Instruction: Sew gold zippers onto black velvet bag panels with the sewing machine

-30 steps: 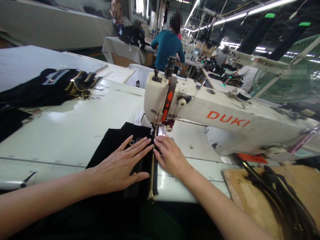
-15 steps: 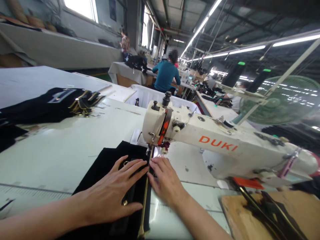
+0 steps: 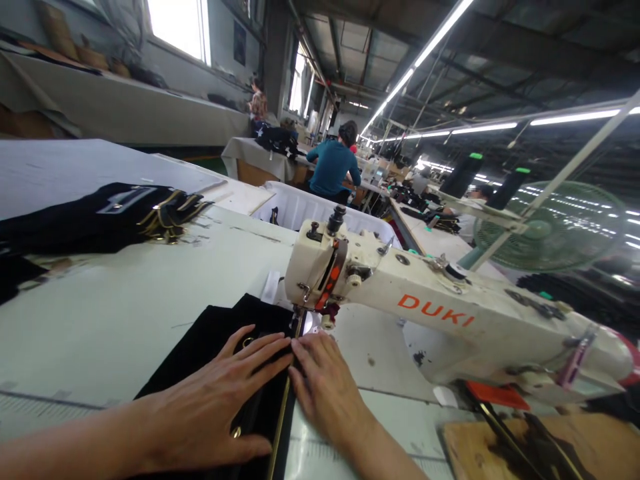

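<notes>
Black fabric with gold rings lies under the needle area of a white sewing machine marked DUKI. Along the fabric's right edge runs a black zipper tape with gold teeth, passing beneath the presser foot. My left hand rests flat on the fabric, fingers spread, its fingertips by the zipper. To the right, my right hand lies with its fingertips at the zipper's edge, just in front of the presser foot, thumb apart from the forefinger. Both hands' fingertips nearly meet there.
Black pieces with gold zipper ends lie on the table at left. More zipper strips are on a wooden board at lower right. Behind the machine stands a white bin. Thread cones, a green fan and a seated co-worker are beyond.
The view has tilted up slightly, so the machine sits lower. Both hands remain on the fabric beside the zipper, and the right fingertips are closer to the left ones.
</notes>
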`<state>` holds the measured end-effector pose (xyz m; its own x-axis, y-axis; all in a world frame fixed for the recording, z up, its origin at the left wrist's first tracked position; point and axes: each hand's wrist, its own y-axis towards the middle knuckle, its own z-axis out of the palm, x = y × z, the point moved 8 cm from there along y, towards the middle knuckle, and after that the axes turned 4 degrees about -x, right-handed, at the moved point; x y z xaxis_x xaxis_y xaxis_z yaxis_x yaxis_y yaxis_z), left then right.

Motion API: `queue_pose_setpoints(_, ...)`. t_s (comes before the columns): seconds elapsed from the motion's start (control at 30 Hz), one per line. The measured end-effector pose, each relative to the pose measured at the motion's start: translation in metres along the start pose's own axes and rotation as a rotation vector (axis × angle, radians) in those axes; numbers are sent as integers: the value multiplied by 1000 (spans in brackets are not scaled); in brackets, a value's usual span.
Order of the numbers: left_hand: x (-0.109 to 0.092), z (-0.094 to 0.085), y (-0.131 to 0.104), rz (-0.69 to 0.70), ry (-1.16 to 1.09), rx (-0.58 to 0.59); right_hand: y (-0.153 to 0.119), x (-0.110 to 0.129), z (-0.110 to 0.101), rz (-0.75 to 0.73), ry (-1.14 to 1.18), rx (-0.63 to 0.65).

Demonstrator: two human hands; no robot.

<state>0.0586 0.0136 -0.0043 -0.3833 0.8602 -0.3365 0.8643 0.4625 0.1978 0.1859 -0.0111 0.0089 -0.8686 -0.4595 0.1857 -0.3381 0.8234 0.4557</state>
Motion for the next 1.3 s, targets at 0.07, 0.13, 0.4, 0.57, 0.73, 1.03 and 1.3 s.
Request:
queue_pose_setpoints(0.07,0,-2,0,2,-17,-10,0,1,-1,-5,-22,-7)
queue_pose_setpoints(0.13,2,-3,2,2,-28,-15,1,1,-1,-11,-52,-25)
queue_pose_setpoints(0.4,20,-4,23,-14,-49,47,7,-16,12,24,-208,-95)
queue_pose_setpoints(0.57,20,-5,27,-10,-48,69,9,-18,12,28,-206,-75)
queue_pose_setpoints(0.73,19,-5,27,15,-51,57,6,-21,14,53,-161,-80)
queue_pose_setpoints(1.03,24,-8,27,94,54,-93,7,-22,11,40,-108,-79)
queue_pose_setpoints(1.3,1,-4,0,49,124,-77,-9,8,-10,85,63,34)
